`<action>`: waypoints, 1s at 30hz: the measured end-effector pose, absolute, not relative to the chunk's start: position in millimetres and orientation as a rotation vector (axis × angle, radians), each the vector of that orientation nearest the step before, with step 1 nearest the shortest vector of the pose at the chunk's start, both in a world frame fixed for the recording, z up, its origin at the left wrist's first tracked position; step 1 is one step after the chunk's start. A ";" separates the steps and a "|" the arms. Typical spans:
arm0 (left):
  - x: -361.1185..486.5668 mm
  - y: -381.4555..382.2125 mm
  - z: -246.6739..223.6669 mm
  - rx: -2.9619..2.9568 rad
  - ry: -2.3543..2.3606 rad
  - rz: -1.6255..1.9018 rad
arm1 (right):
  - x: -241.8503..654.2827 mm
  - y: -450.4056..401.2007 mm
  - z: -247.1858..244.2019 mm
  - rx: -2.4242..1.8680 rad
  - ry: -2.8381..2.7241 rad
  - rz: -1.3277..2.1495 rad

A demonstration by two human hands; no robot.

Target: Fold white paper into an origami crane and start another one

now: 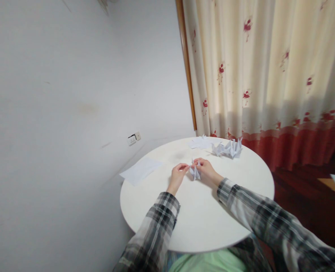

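Nearest, a pale green shirt (208, 261) is seen below the edge of a round white counter (197, 223), over which two arms in black, grey and white plaid sleeves (159, 221) are stretched. By the left hand (178, 174), which is placed over the middle of the counter, a tip at the left side of a small folded paper (195, 174) is pinched, the thumb and forefinger being brought together there. By the right hand (208, 170), the upper right part of the same paper is held, the fingers being closed to a narrow pinch; how the farther fingers are bent cannot be told, as they are partly hidden. The folded paper is thus kept between the two hands, near the middle of the counter, with points turned upward and its lower end close to the surface; whether the counter is touched by it cannot be told. To the left, a flat white sheet (141, 170) is laid near the rim. Beyond the hands, a cluster of folded white shapes (232, 149) is set to the right, and beside it more white paper (199, 142) is spread near the far rim. Farther back, a socket (131, 141) is mounted on the pale wall (71, 75), and a cream curtain (241, 68) with red flowers and a red lower band is hung behind the counter.
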State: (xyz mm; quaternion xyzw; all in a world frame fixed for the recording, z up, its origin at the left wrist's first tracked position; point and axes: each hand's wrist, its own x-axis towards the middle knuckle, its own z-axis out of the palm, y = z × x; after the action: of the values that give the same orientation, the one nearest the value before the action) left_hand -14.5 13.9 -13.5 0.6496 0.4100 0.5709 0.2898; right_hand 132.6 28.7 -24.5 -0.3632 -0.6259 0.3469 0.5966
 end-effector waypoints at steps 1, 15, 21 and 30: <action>-14.3 13.5 -12.5 1.732 1.100 1.528 | 132.6 28.6 -24.4 -0.842 -1.460 0.805; -13.1 11.8 -9.1 1.670 1.128 1.571 | 131.9 29.6 -24.7 -0.824 -1.499 0.769; -14.0 14.5 -12.9 1.691 1.115 1.551 | 133.7 30.0 -23.7 -0.800 -1.549 0.697; -12.4 11.1 -13.4 1.729 1.066 1.444 | 136.0 27.0 -21.6 -0.805 -1.582 0.625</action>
State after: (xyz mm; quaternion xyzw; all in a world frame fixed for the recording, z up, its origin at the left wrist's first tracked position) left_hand -12.4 11.1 -13.4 0.6575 0.4055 0.5492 0.3189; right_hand 136.0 27.0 -21.6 -0.3458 -0.6793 0.2686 0.5889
